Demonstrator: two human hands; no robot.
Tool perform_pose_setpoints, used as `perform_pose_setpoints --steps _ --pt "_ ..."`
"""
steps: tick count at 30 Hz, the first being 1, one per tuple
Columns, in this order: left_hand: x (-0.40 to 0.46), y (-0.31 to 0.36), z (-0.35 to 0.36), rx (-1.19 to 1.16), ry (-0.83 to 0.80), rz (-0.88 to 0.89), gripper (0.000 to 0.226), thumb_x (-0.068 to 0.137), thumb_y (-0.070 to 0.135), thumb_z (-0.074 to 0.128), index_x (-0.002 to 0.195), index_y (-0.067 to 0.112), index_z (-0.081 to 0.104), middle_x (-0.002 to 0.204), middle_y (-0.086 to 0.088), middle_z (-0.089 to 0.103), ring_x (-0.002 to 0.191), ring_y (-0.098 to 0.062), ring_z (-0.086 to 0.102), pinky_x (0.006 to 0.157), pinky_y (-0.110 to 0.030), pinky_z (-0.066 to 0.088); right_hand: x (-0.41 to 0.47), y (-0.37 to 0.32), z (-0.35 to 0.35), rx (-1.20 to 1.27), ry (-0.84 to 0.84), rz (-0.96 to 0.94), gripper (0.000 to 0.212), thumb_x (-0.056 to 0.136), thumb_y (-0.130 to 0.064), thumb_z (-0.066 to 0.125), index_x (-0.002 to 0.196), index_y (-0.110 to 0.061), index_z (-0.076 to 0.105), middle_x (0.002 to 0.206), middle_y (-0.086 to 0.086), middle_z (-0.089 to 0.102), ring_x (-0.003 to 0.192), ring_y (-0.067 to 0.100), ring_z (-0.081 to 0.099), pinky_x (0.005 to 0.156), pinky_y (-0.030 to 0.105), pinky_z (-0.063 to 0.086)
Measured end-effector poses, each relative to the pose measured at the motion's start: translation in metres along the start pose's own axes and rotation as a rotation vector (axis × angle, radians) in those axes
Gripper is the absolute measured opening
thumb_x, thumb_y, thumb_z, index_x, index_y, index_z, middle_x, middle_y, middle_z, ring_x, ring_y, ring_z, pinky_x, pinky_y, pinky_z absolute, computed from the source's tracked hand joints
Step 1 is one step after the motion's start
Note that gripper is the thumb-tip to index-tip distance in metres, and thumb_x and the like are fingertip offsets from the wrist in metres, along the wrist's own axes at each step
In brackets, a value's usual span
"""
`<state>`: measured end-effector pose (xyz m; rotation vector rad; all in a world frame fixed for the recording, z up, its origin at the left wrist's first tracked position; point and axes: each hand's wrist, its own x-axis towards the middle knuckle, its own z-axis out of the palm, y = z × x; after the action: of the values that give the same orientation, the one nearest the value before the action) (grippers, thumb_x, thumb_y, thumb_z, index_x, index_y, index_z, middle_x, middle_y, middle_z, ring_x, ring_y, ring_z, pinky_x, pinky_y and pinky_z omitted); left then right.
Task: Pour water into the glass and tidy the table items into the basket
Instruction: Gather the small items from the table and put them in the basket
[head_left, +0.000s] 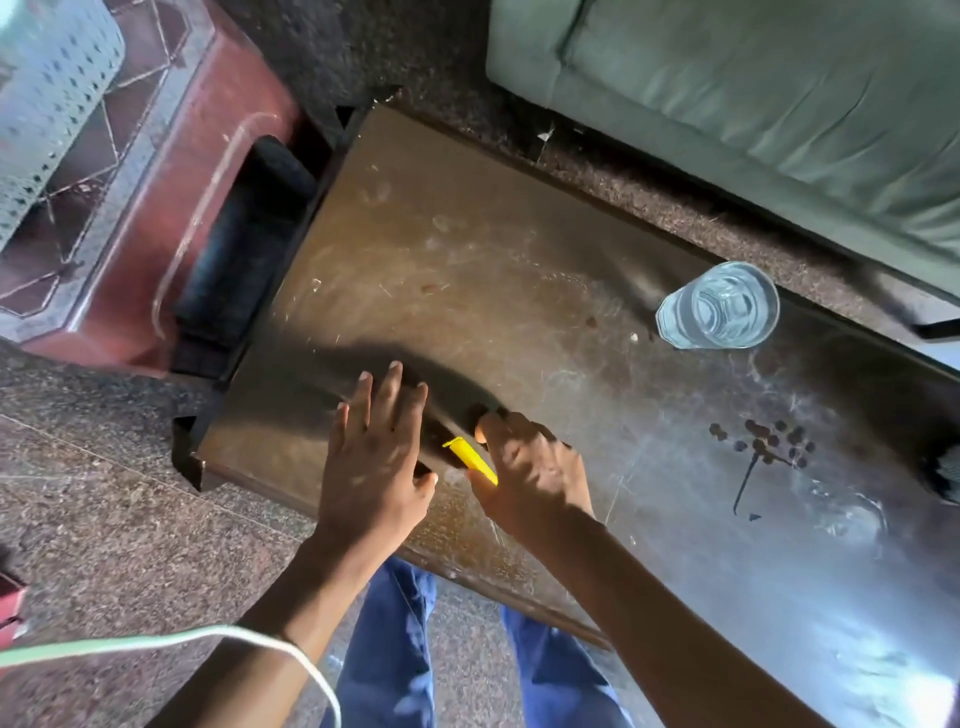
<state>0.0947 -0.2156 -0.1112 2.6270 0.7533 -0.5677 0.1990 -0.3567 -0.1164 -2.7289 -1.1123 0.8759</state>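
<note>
Glass (718, 305) is standing upright at the far right edge of the brown table (467, 270), holding clear liquid and well apart from both of your hands. In the head view, your left hand (375, 452) is hovering flat over the near left part of the table with its fingers spread wide, gripping nothing. Your right hand (530, 470) is curling closed around a yellow item (470, 460), whose free end is pointing toward your left hand. You cannot tell what the yellow item is. A green sofa (753, 104) is lying beyond the table.
</note>
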Motion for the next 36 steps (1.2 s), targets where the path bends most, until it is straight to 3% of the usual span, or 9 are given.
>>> perform_pose_setpoints --steps 5,10,13,17,20,22,25,31,36 --pt "0.002 -0.003 0.004 -0.01 0.02 0.001 0.108 0.077 0.035 0.099 0.168 0.014 0.044 0.182 -0.015 0.026 0.167 -0.046 0.028 0.13 -0.065 0.036 0.003 -0.009 0.006 0.051 0.002 0.032 0.027 0.102 -0.036 0.059 0.129 -0.03 0.055 0.112 -0.003 0.072 0.077 0.018 0.062 0.066 0.027 0.045" --pt "0.0 -0.007 -0.001 -0.123 0.031 0.011 0.107 0.084 0.034 0.094 0.172 0.017 0.036 0.187 -0.004 0.013 0.173 -0.037 0.015 0.135 -0.058 0.026 0.009 -0.021 -0.014 0.257 0.069 0.147 0.02 0.095 -0.038 0.068 0.113 -0.03 0.065 0.098 -0.007 0.075 0.081 0.022 0.071 0.069 0.029 0.057" --pt "0.001 -0.015 -0.018 -0.259 0.117 0.027 0.108 0.086 0.027 0.093 0.173 0.01 0.031 0.185 -0.007 0.019 0.172 -0.033 0.022 0.135 -0.052 0.032 0.021 -0.036 -0.042 0.367 0.159 0.195 0.014 0.089 -0.033 0.073 0.102 -0.028 0.072 0.089 -0.007 0.078 0.078 0.022 0.075 0.068 0.03 0.06" --pt "0.006 -0.034 -0.057 -0.47 0.313 0.045 0.07 0.095 0.011 0.083 0.159 0.006 0.055 0.164 -0.011 0.057 0.152 -0.029 0.057 0.127 -0.023 0.035 0.044 -0.067 -0.081 0.575 0.226 0.204 0.007 0.085 -0.025 0.077 0.091 -0.023 0.075 0.084 -0.006 0.079 0.081 0.019 0.077 0.075 0.039 0.064" --pt "0.013 -0.057 -0.092 -0.549 0.42 0.094 0.043 0.101 0.009 0.075 0.144 0.008 0.07 0.146 -0.003 0.071 0.137 -0.02 0.066 0.12 -0.01 0.034 0.064 -0.099 -0.106 0.785 0.215 0.154 0.003 0.084 -0.022 0.08 0.085 -0.021 0.078 0.081 -0.006 0.079 0.082 0.012 0.077 0.079 0.041 0.064" --pt "0.018 -0.076 -0.114 -0.62 0.467 0.105 0.033 0.104 0.02 0.069 0.136 0.016 0.073 0.134 0.011 0.073 0.125 -0.012 0.07 0.114 -0.014 0.046 0.077 -0.124 -0.12 0.894 0.188 0.093 0.004 0.087 -0.024 0.081 0.085 -0.021 0.079 0.08 -0.004 0.081 0.08 0.011 0.078 0.078 0.042 0.065" --pt "0.023 -0.103 -0.147 -0.775 0.45 0.033 0.034 0.104 0.035 0.061 0.135 0.032 0.073 0.122 0.023 0.078 0.112 -0.004 0.078 0.098 -0.036 0.064 0.094 -0.162 -0.137 0.976 0.183 0.021 0.009 0.092 -0.025 0.08 0.088 -0.017 0.082 0.08 -0.001 0.082 0.079 0.014 0.079 0.079 0.045 0.066" --pt "0.029 -0.156 -0.203 -0.74 0.682 0.042 0.036 0.096 0.026 0.076 0.131 0.035 0.071 0.106 0.034 0.079 0.095 0.01 0.078 0.087 -0.03 0.068 0.132 -0.227 -0.166 1.123 0.121 -0.033 0.01 0.093 -0.025 0.08 0.088 -0.016 0.082 0.084 0.005 0.084 0.085 0.024 0.082 0.087 0.052 0.066" --pt "0.048 -0.206 -0.234 -0.472 0.783 -0.039 0.029 0.095 0.03 0.072 0.121 0.025 0.082 0.104 0.001 0.087 0.082 -0.018 0.081 0.074 -0.037 0.065 0.175 -0.268 -0.188 1.045 0.116 -0.115 0.017 0.093 -0.034 0.078 0.099 -0.019 0.082 0.09 -0.002 0.083 0.092 0.021 0.08 0.091 0.052 0.064"
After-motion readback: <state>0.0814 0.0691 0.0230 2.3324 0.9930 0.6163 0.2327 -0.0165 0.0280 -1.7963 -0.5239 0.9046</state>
